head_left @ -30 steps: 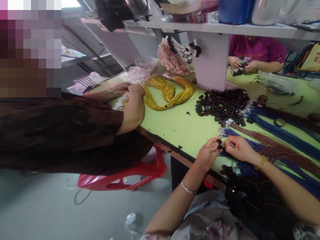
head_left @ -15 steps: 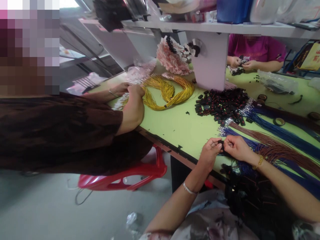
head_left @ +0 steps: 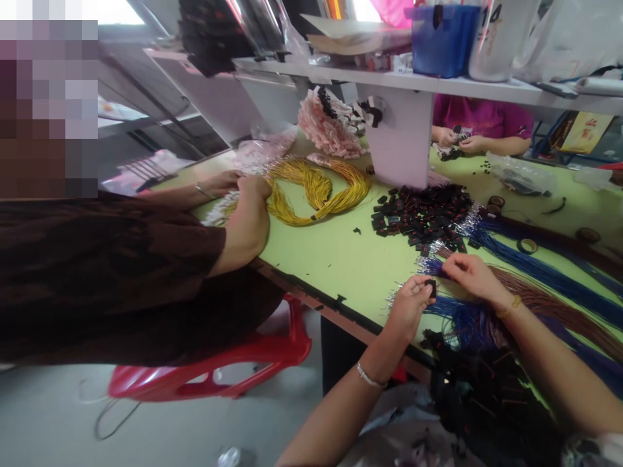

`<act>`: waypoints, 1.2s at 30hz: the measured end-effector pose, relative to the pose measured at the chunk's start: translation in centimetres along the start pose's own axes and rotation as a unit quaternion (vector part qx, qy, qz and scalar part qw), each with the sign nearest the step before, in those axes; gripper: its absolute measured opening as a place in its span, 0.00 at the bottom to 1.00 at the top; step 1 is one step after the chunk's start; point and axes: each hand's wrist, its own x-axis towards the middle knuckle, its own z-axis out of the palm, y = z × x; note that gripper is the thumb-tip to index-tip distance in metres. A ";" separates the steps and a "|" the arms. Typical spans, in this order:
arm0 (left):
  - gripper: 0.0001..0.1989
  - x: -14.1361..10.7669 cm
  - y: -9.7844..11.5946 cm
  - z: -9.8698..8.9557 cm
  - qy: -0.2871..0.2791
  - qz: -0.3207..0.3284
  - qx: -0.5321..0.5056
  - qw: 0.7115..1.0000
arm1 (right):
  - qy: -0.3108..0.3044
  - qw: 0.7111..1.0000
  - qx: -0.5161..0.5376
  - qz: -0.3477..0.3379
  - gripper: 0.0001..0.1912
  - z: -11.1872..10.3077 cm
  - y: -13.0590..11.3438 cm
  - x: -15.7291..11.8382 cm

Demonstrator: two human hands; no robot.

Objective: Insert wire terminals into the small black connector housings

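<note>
My left hand [head_left: 410, 305] pinches a small black plastic connector housing [head_left: 431, 288] between thumb and fingers. To its right, my right hand [head_left: 470, 275] has its fingertips pressed together over the blue-purple wires [head_left: 433, 265] with silver terminal ends; whatever lies in that pinch is hidden. Brown wires [head_left: 525, 293] run beneath and past my right wrist. Below my hands lies another bundle of blue wires [head_left: 452, 307]. A loose heap of black connector housings [head_left: 423, 211] sits on the green table just beyond.
Black housings with wires [head_left: 487, 383] pile up near my lap. At left, a co-worker's hands [head_left: 253, 187] work beside a yellow wire bundle [head_left: 304, 188]. Another person [head_left: 481, 130] sits across the table. A shelf [head_left: 341, 72] crosses above; a red stool [head_left: 209, 370] stands left.
My right hand has moved away from the black housing, up and right onto the wire ends. My left hand keeps the housing, now more exposed. The camera view has shifted slightly.
</note>
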 end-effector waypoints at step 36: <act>0.16 0.7 -0.3 -0.6 -0.042 -0.003 -0.054 0.998 | -0.030 0.994 0.075 0.074 0.10 2.0 -0.8 -1.5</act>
